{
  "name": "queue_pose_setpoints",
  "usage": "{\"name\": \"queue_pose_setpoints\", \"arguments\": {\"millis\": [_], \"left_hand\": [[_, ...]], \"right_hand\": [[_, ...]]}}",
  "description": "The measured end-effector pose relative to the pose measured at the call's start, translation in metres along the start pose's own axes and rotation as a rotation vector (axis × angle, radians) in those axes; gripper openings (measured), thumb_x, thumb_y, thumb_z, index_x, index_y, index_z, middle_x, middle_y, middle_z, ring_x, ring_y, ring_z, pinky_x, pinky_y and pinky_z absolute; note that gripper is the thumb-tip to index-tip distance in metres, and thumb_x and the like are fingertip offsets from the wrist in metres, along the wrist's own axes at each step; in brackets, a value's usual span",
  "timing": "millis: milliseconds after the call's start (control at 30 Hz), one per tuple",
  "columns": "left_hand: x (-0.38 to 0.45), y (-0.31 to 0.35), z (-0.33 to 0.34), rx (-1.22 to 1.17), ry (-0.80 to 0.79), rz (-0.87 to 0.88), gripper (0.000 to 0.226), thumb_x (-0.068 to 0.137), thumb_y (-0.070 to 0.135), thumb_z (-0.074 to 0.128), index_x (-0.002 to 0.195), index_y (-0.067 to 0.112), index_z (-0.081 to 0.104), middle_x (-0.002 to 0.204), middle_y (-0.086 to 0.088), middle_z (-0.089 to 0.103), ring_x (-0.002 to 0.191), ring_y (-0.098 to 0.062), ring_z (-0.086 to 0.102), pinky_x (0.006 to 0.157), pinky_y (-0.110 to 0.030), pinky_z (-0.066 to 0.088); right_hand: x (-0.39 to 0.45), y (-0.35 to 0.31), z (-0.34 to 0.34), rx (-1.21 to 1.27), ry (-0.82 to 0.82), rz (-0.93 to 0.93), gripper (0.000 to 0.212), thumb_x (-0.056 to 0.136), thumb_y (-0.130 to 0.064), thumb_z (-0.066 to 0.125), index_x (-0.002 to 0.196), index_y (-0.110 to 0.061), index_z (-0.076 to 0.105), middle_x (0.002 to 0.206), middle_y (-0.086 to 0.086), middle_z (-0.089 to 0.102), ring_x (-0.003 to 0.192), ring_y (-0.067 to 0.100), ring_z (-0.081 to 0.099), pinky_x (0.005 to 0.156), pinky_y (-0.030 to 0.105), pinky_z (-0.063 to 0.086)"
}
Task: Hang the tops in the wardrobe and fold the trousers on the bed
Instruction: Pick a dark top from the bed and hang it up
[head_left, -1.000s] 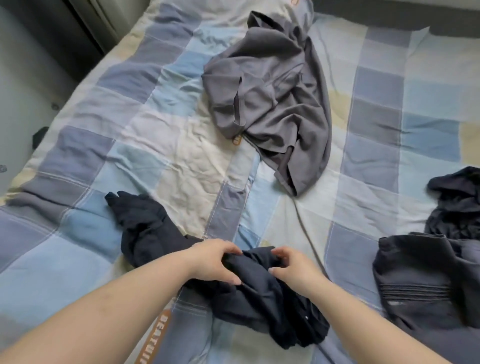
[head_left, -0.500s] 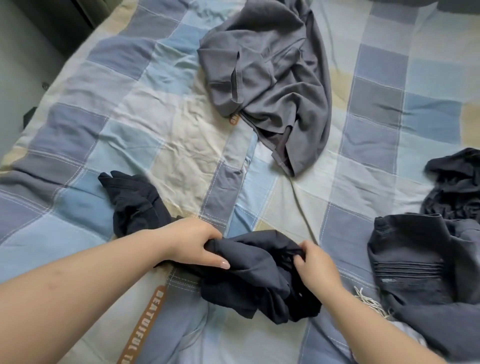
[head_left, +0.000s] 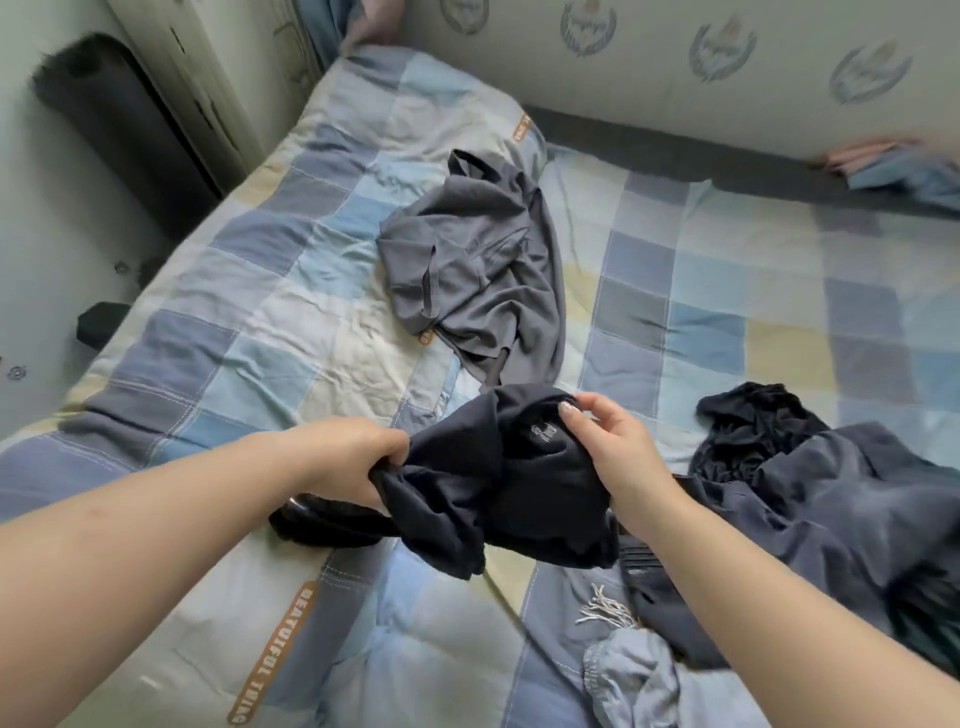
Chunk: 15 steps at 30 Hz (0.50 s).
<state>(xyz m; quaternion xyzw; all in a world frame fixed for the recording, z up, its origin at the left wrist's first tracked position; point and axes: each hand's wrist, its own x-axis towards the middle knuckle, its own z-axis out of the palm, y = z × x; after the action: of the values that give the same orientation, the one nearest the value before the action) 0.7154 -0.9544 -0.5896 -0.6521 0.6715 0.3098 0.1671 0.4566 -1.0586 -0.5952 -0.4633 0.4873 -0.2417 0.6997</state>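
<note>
**Two hands, one dark garment lifted off the bed**

Two hands hold a bunched dark navy garment (head_left: 498, 478) just above the bed (head_left: 291, 332). The left hand (head_left: 353, 462) has its fingers curled tight round a gathered edge at the garment's left side. The right hand (head_left: 608, 447) pinches an upper fold, thumb and fingers closed on the cloth beside a small pale print. Between the hands the fabric sags in loose folds, and a dark tail of it trails down below the left hand onto the bed.

Whether this piece is a top or trousers cannot be told while it is bunched. It looks light, soft and limp, with no stiffness to hold a shape, so it should not slip but will collapse wherever it is unsupported. Judged from this, the best hold is at a firm seam: shoulders or collar for a top, the waistband for trousers, one hand at each end, then a shake to open it.

Beyond the hands lies a crumpled grey top (head_left: 478, 270). To the right of the right hand sits a heap of dark clothes (head_left: 810, 478), touching the forearm.
</note>
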Motion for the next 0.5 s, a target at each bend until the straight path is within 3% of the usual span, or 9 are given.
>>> {"name": "queue_pose_setpoints", "arguments": {"millis": [67, 133, 267, 333, 400, 500], "left_hand": [[-0.023, 0.024, -0.033, -0.100, 0.000, 0.005, 0.050, 0.072, 0.055, 0.071, 0.110, 0.030, 0.051, 0.102, 0.012, 0.054, 0.093, -0.011, 0.051, 0.075, -0.024, 0.040], [-0.048, 0.057, -0.067, -0.229, 0.129, 0.045, 0.058, 0.073, 0.056, 0.072, 0.119, 0.029, 0.051, 0.116, 0.011, 0.052, 0.106, -0.008, 0.050, 0.088, -0.021, 0.041], [-0.097, 0.135, -0.124, -0.647, 0.511, 0.149, 0.053, 0.075, 0.043, 0.076, 0.118, 0.032, 0.048, 0.115, 0.016, 0.057, 0.105, 0.005, 0.054, 0.083, -0.003, 0.038], [-0.120, 0.164, -0.140, -0.741, 0.563, 0.178, 0.035, 0.080, 0.025, 0.072, 0.111, 0.027, 0.054, 0.104, 0.010, 0.065, 0.099, -0.003, 0.061, 0.088, -0.018, 0.047], [-0.143, 0.188, -0.146, -0.745, 0.599, 0.203, 0.021, 0.083, 0.011, 0.059, 0.102, 0.018, 0.061, 0.091, 0.004, 0.066, 0.090, -0.015, 0.063, 0.084, -0.036, 0.050], [-0.171, 0.207, -0.149, -0.689, 0.659, 0.202, 0.020, 0.085, 0.012, 0.049, 0.100, 0.022, 0.059, 0.084, 0.011, 0.062, 0.079, -0.005, 0.057, 0.073, -0.027, 0.045]], "right_hand": [[-0.027, -0.052, -0.003, -0.041, -0.051, -0.055, 0.007, 0.091, -0.020, 0.061, 0.089, -0.022, 0.068, 0.080, -0.005, 0.073, 0.073, 0.009, 0.069, 0.064, 0.020, 0.053], [-0.058, -0.100, -0.007, -0.083, -0.120, -0.096, 0.009, 0.090, -0.021, 0.062, 0.087, -0.023, 0.070, 0.080, -0.006, 0.074, 0.072, 0.007, 0.069, 0.061, 0.017, 0.052], [-0.121, -0.168, -0.007, -0.244, -0.214, -0.171, 0.010, 0.090, -0.023, 0.063, 0.085, -0.026, 0.071, 0.081, -0.006, 0.074, 0.074, 0.005, 0.069, 0.066, 0.017, 0.052], [-0.149, -0.189, -0.007, -0.298, -0.238, -0.209, 0.014, 0.091, -0.020, 0.062, 0.083, -0.026, 0.072, 0.079, -0.007, 0.074, 0.073, 0.004, 0.067, 0.067, 0.016, 0.051], [-0.175, -0.205, -0.009, -0.359, -0.244, -0.259, 0.011, 0.091, -0.020, 0.062, 0.085, -0.026, 0.070, 0.078, -0.007, 0.073, 0.072, 0.005, 0.067, 0.066, 0.016, 0.050], [-0.208, -0.218, -0.016, -0.573, -0.211, -0.354, 0.012, 0.088, -0.028, 0.066, 0.097, -0.032, 0.061, 0.086, -0.005, 0.071, 0.078, 0.009, 0.068, 0.070, 0.020, 0.052]]}}
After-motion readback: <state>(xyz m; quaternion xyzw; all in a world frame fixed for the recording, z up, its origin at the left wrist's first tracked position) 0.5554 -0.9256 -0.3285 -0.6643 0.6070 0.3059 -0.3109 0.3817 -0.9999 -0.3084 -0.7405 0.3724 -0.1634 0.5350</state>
